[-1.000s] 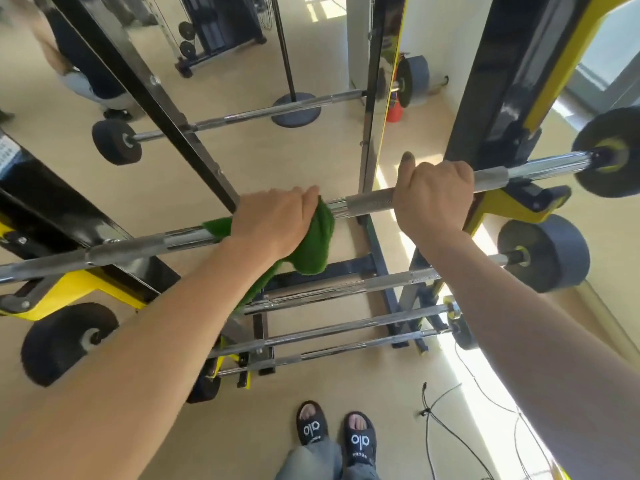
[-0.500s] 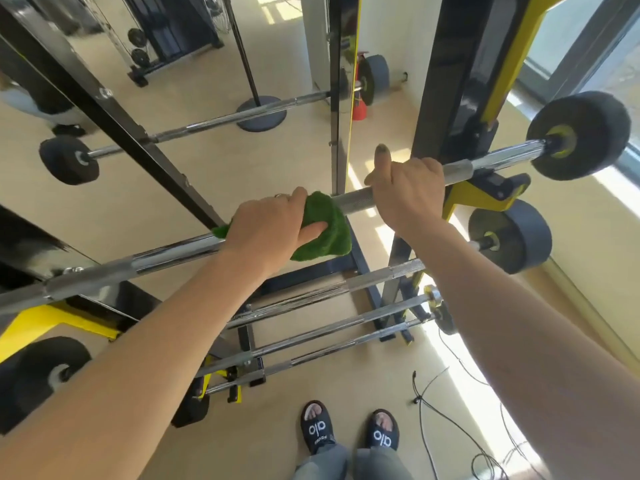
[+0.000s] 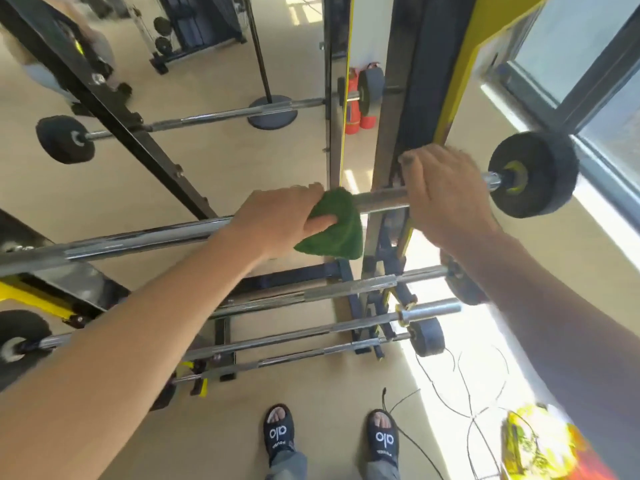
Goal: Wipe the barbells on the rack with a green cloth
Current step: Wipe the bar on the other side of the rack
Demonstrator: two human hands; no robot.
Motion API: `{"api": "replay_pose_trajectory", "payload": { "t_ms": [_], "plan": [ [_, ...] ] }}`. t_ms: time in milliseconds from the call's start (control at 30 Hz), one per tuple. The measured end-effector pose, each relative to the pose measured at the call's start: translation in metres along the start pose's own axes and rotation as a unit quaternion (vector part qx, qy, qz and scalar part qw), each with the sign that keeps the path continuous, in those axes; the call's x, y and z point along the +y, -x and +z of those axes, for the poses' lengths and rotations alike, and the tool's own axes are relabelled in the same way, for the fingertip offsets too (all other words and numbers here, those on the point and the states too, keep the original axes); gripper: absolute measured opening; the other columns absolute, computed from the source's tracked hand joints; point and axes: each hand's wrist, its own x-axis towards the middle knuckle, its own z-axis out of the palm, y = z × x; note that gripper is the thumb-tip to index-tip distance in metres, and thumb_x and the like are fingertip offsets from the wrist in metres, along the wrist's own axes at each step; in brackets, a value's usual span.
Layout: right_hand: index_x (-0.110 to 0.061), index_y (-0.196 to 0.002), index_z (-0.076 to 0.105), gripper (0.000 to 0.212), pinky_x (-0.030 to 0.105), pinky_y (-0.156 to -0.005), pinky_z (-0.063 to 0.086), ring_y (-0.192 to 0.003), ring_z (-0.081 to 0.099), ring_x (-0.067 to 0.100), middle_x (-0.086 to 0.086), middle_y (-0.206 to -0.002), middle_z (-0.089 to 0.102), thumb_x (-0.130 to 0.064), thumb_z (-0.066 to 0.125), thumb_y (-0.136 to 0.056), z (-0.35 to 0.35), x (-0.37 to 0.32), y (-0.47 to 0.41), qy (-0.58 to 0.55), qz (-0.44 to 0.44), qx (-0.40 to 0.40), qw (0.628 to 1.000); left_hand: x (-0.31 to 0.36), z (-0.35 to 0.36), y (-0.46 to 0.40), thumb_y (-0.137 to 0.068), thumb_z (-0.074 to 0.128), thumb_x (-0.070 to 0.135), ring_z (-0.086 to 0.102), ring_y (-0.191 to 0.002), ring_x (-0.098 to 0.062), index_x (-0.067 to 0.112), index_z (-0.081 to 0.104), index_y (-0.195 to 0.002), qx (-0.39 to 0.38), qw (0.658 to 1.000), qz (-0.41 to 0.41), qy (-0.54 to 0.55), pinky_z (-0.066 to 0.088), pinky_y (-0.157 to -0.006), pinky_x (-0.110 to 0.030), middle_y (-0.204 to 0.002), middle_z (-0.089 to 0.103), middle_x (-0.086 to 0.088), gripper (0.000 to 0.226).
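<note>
A chrome barbell runs across the view on the black and yellow rack, with a black weight plate at its right end. My left hand grips the green cloth, which is wrapped around the bar near its middle. My right hand grips the bar itself just right of the cloth, close to the plate. Lower on the rack lie several more barbells.
A mirror behind the rack reflects another barbell and a red fire extinguisher. Black cables trail on the floor at the right near my sandalled feet. A window stands at the far right.
My left hand has slid the green cloth to the right along the bar, toward my right hand. My right hand has shifted further right, nearer the plate. The camera has turned right.
</note>
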Motion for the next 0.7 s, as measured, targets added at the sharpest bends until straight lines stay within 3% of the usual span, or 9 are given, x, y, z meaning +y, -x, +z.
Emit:
{"api": "replay_pose_trajectory", "payload": {
  "t_ms": [100, 200, 267, 333, 400, 533, 633, 700],
  "plan": [
    [-0.012, -0.104, 0.062, 0.037, 0.035, -0.091, 0.038, -0.098, 0.053, 0.021, 0.003, -0.106, 0.061, -0.025, 0.028, -0.105, 0.002, 0.029, 0.012, -0.076, -0.046, 0.018, 0.996, -0.008, -0.003, 0.006, -0.093, 0.021, 0.071, 0.056, -0.07, -0.013, 0.025, 0.047, -0.104, -0.035, 0.998, -0.046, -0.021, 0.046, -0.061, -0.034, -0.082, 0.057, 0.006, 0.053],
    [-0.009, -0.085, 0.058, 0.035, 0.03, -0.071, 0.038, -0.081, 0.049, 0.016, -0.001, -0.084, 0.055, -0.028, 0.034, -0.102, 0.019, 0.03, 0.023, -0.227, 0.05, 0.071, 0.97, 0.016, -0.002, -0.015, -0.093, 0.02, 0.07, 0.057, -0.068, -0.015, 0.023, 0.05, -0.104, -0.024, 0.997, -0.068, -0.036, 0.05, -0.064, -0.036, -0.079, 0.057, 0.005, 0.057],
    [-0.009, -0.069, 0.054, 0.044, 0.028, -0.059, 0.034, -0.063, 0.046, 0.012, -0.006, -0.063, 0.049, -0.031, 0.035, -0.102, 0.022, 0.027, 0.028, -0.364, 0.137, 0.09, 0.917, 0.047, 0.004, -0.039, -0.095, 0.022, 0.07, 0.055, -0.066, -0.015, 0.022, 0.05, -0.104, 0.006, 0.997, -0.06, -0.047, 0.048, -0.063, -0.036, -0.076, 0.055, 0.005, 0.056],
    [-0.008, -0.059, 0.054, 0.054, 0.03, -0.054, 0.037, -0.054, 0.047, 0.013, -0.006, -0.052, 0.049, -0.034, 0.037, -0.103, 0.02, 0.028, 0.028, -0.468, 0.202, 0.103, 0.854, 0.08, 0.009, -0.063, -0.095, 0.022, 0.07, 0.05, -0.061, -0.015, 0.022, 0.045, -0.101, 0.036, 0.995, -0.051, -0.071, 0.036, -0.055, -0.032, -0.071, 0.047, 0.008, 0.053],
    [-0.009, -0.054, 0.055, 0.061, 0.033, -0.054, 0.041, -0.051, 0.051, 0.017, 0.0, -0.049, 0.052, -0.042, 0.034, -0.101, 0.019, 0.028, 0.026, -0.467, 0.207, 0.093, 0.855, 0.1, 0.011, -0.077, -0.096, 0.022, 0.069, 0.043, -0.055, -0.013, 0.023, 0.039, -0.097, 0.044, 0.994, -0.046, -0.084, 0.027, -0.05, -0.031, -0.068, 0.042, 0.009, 0.049],
    [-0.001, -0.056, 0.052, 0.069, 0.043, -0.051, 0.043, -0.05, 0.051, 0.026, 0.012, -0.049, 0.052, -0.049, 0.029, -0.099, 0.023, 0.025, 0.023, -0.405, 0.192, 0.096, 0.889, 0.089, 0.01, -0.069, -0.097, 0.022, 0.066, 0.048, -0.061, -0.013, 0.026, 0.037, -0.097, 0.019, 0.998, -0.021, -0.047, 0.036, -0.054, -0.032, -0.071, 0.042, 0.012, 0.043],
    [0.003, -0.057, 0.05, 0.069, 0.048, -0.051, 0.043, -0.051, 0.049, 0.035, 0.018, -0.05, 0.048, -0.048, 0.031, -0.099, 0.023, 0.03, 0.023, -0.464, 0.217, 0.087, 0.854, 0.059, 0.003, -0.046, -0.094, 0.018, 0.068, 0.056, -0.069, -0.019, 0.026, 0.041, -0.101, -0.013, 0.999, -0.023, -0.045, 0.05, -0.063, -0.038, -0.078, 0.051, 0.008, 0.049],
    [0.004, -0.058, 0.049, 0.07, 0.049, -0.05, 0.043, -0.051, 0.048, 0.038, 0.02, -0.05, 0.047, -0.049, 0.03, -0.1, 0.022, 0.029, 0.023, -0.473, 0.223, 0.083, 0.848, 0.043, -0.002, -0.03, -0.089, 0.012, 0.072, 0.059, -0.072, -0.022, 0.025, 0.044, -0.105, -0.027, 0.997, -0.051, -0.058, 0.051, -0.065, -0.039, -0.083, 0.057, 0.004, 0.059]
  ]
}}
